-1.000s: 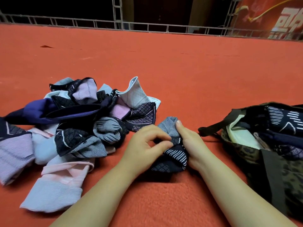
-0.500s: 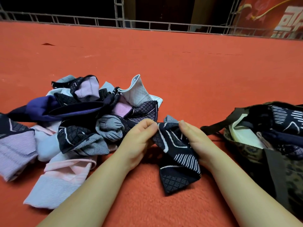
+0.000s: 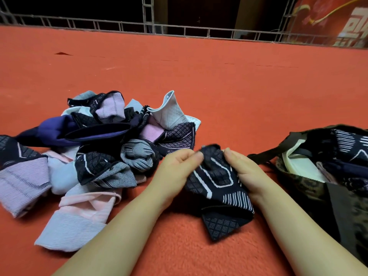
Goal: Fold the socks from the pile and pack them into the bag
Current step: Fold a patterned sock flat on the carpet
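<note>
Since half a second ago, both hands have drawn closer together and bunched the top edge of the dark patterned sock, whose lower end now trails toward me on the red floor. I see the left hand pinching the sock's upper left edge, the right hand gripping its right side; each hand is clamped on the sock, none free. Its long axis runs from the hands down toward me. One bag lies just right of the right hand, the nearer one for packing, I judge. One pile of socks lies left of the left hand; its socks overlap too much to count. Farthest, one metal railing.
</note>
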The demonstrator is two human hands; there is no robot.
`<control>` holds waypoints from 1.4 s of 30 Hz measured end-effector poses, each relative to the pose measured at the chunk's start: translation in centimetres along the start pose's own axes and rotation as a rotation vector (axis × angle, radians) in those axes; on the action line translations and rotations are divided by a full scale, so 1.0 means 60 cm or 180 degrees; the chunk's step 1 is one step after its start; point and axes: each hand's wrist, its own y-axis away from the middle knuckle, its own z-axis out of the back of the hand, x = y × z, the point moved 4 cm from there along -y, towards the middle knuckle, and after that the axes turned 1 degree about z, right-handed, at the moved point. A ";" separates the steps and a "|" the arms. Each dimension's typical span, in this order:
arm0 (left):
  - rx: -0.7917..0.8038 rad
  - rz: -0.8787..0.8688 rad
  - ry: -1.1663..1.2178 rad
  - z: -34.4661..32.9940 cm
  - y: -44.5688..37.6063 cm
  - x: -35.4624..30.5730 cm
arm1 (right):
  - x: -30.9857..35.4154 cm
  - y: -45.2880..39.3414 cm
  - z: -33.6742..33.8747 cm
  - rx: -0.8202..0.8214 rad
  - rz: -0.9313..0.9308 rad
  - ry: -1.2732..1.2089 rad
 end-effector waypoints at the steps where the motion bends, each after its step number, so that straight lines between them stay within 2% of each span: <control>1: -0.0221 0.0072 0.0530 0.006 -0.004 0.001 | 0.002 0.000 0.000 -0.0050 0.0028 -0.0161; 3: -0.0456 0.0225 0.1385 0.012 -0.008 0.004 | 0.001 -0.003 0.003 -0.0111 0.0042 -0.0367; 5: -0.0412 0.0292 0.1635 0.012 -0.008 0.008 | -0.002 -0.005 0.001 -0.0037 -0.0041 -0.0361; 11: 0.0588 0.0083 0.1041 0.007 0.004 -0.007 | -0.008 0.007 -0.004 0.0344 -0.0453 0.0017; 13: 0.0647 0.0187 0.1103 -0.003 0.014 -0.018 | -0.005 0.011 -0.005 0.0343 -0.0462 0.0107; 15: 0.0394 0.0227 0.1175 0.002 0.010 -0.020 | 0.002 0.013 -0.004 0.0161 -0.0401 0.0077; 19: -0.0423 0.0281 0.1113 0.028 -0.004 -0.012 | 0.012 0.010 0.006 -0.0324 -0.0273 0.0041; 23: -0.0673 0.0066 0.1495 0.031 -0.009 -0.018 | 0.011 0.000 0.016 -0.0825 -0.0042 0.0074; 25: -0.0815 -0.0032 0.1569 0.043 -0.013 -0.015 | 0.013 -0.005 0.026 -0.1125 0.0159 -0.0397; 26: -0.0825 -0.0110 0.1440 0.047 -0.014 -0.014 | 0.014 -0.005 0.030 -0.1260 0.0296 -0.0539; 28: -0.0744 -0.0308 0.0719 0.046 -0.013 -0.015 | 0.016 -0.007 0.035 -0.1407 0.0605 -0.0457; 30: -0.0598 -0.0385 -0.0034 0.035 -0.010 -0.012 | 0.014 -0.006 0.032 -0.1266 0.0755 0.0106; 32: -0.0561 -0.0340 -0.0383 0.029 -0.010 -0.006 | 0.008 -0.006 0.018 -0.0795 0.0673 0.0708; 34: -0.0630 -0.0171 -0.0567 0.030 -0.011 -0.004 | -0.002 -0.004 0.003 -0.0278 0.0507 0.0936; 37: -0.0613 0.0153 -0.0358 0.030 -0.012 0.003 | -0.010 0.002 -0.014 0.0243 0.0344 0.1018; 40: -0.0843 0.0051 0.0042 0.036 -0.013 -0.002 | -0.008 0.005 -0.016 0.0274 0.0217 0.1157; 42: -0.1098 -0.0096 0.0680 0.043 -0.015 -0.007 | -0.003 0.011 -0.012 0.0269 0.0021 0.1329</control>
